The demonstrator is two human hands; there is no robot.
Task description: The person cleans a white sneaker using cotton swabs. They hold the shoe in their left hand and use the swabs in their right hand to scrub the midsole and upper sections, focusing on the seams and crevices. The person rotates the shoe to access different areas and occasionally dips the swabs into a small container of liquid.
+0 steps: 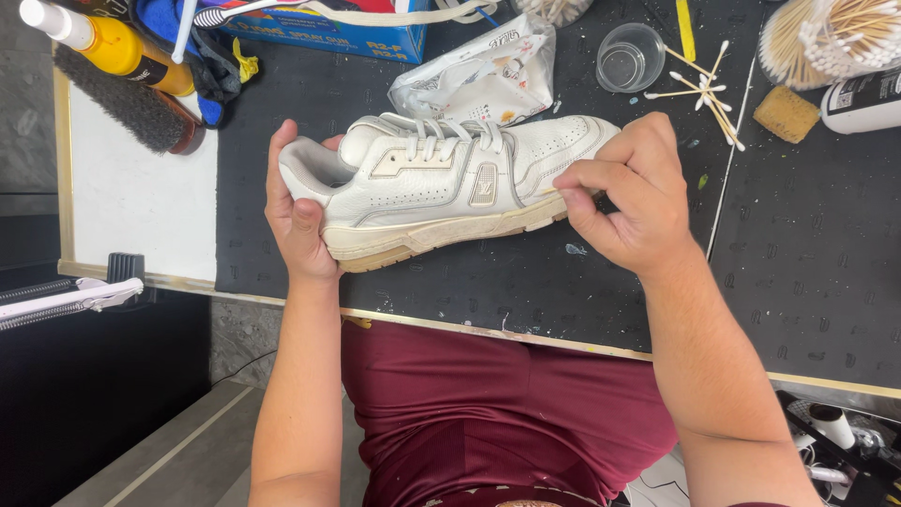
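Observation:
A white leather sneaker with a cream sole lies on its side above the black mat, toe pointing right. My left hand grips its heel end, thumb on the sole side. My right hand is at the toe, fingers pinched on a thin wooden stick, apparently a cotton swab, whose tip touches the shoe near the sole seam.
Loose cotton swabs, a clear plastic cup, a white wipes packet, a tan sponge and a tub of swabs lie at the back. At far left: a yellow bottle, a dark brush, a blue box.

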